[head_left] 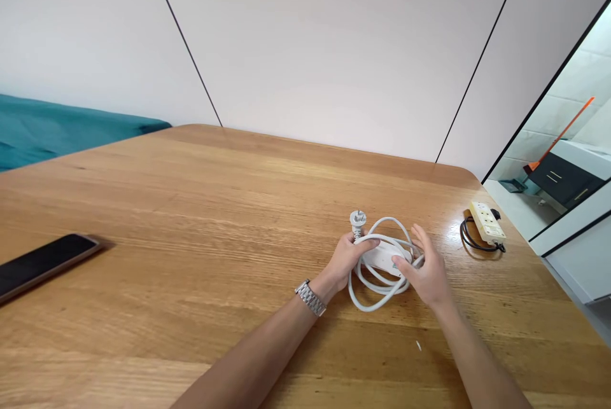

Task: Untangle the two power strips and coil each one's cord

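Note:
A white power strip (380,257) is in my hands, its white cord (370,306) looped around it in loose coils. My left hand (347,259), with a metal watch (310,298) on the wrist, grips the strip's left end, thumb over the cord. Just above that hand the plug (358,218) sticks up, prongs outward. My right hand (426,269) closes on the right end of the strip and the coils, thumb on top and the other fingers behind. Parts of the strip are hidden under the cord and fingers.
To the right lies a yellowish power strip (487,223) with a black cord (468,237). A dark phone (48,263) rests at the wooden table's (214,205) left. A small white scrap (419,345) lies near my right forearm. Behind the table stands a white panelled wall (324,46).

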Available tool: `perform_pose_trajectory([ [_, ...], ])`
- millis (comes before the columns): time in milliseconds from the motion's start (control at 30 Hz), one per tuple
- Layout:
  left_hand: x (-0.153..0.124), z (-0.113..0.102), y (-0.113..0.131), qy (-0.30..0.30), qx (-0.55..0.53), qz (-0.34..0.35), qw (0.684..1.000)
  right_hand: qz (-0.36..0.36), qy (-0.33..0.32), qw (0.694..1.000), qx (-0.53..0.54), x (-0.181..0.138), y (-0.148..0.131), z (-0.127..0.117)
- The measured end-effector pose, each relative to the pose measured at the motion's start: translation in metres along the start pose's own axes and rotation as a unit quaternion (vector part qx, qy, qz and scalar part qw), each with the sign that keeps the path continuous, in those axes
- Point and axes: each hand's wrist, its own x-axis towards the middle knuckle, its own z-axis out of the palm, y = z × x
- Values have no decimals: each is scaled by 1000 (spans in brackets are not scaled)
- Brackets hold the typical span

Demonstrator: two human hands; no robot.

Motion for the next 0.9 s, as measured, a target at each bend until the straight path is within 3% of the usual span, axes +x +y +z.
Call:
perform_pose_trajectory([
  [67,-1,-1,3,-26,12,23,999,59,-34,997,24,2,-4,-6],
  [200,-4,-1,6,-98,61,63,991,131,-176,973,76,7,-11,-17],
  [367,-3,-2,2,-68,114,135,982,138,-238,961,10,13,-13,-24],
  [467,-3,-3,4,-83,131,152,976,155,-273,949,-23,15,-12,-27],
  [667,-7,-1,3,-130,101,140,976,202,-399,894,21,20,-10,-31],
  [900,-5,-3,-2,-115,85,140,980,267,-462,827,177,9,9,-15],
])
